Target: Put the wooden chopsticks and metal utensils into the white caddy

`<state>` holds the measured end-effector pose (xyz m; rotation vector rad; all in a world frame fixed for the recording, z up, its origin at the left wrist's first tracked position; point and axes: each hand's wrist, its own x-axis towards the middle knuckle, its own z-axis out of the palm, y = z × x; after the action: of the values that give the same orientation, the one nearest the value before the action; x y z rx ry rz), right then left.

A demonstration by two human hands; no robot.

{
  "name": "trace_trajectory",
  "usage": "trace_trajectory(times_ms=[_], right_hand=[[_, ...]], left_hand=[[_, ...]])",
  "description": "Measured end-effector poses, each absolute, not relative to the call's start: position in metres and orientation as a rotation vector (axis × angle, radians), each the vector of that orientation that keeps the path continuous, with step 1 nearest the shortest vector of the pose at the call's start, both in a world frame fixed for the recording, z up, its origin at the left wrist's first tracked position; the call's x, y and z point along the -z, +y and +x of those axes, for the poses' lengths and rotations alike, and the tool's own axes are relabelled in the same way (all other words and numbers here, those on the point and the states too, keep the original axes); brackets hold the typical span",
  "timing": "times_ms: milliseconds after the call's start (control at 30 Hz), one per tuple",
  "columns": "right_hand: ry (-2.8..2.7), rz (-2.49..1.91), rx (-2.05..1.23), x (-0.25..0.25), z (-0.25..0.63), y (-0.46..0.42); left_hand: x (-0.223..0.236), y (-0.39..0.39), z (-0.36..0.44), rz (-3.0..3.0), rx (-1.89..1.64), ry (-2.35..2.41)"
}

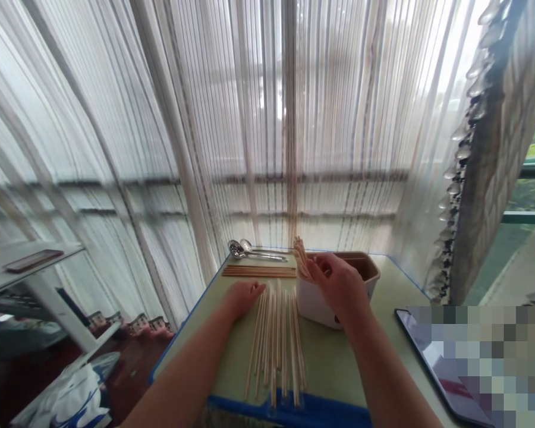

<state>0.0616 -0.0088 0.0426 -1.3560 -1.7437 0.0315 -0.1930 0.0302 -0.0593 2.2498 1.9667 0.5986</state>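
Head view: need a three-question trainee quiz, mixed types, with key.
1. Which hand is at the white utensil holder: A left, B right?
2. Name the perforated metal utensil lying just beyond the brown chopsticks.
3. True or false: every pale chopstick is inside the holder.

Key: 1. B, the right hand. 2. Slotted ladle. 3. False; many pale chopsticks lie on the table.

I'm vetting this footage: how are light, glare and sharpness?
Head view throughout: strong backlight through the curtain, blown out at upper right; a pale glare patch on the dark-edged device; mosaic blocks at lower right; pale sticks slightly soft yet distinguishable.
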Motion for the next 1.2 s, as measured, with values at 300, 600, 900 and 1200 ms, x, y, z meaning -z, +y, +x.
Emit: trace_trajectory(times_ms=[300,600,900,1200], right_hand=[[-1.865,-1.241,0.258,-0.026,0.058,-0.005],[-1.615,-1.301,0.318,-0.024,0.059,-0.009],[-1.578,-1.308,0.336,-0.017,0.061,-0.004],[-1.544,-1.297,0.269,-0.02,0.062,-0.004]], left_hand=[[0.056,0.025,-0.194,2.353,-0.506,1.952],[0.061,0.02,-0.192,2.315,-0.58,1.955],[0.065,0.022,-0.186,2.186,-0.655,2.11],[0.056,0.031,-0.189,1.805,-1.095,1.86]])
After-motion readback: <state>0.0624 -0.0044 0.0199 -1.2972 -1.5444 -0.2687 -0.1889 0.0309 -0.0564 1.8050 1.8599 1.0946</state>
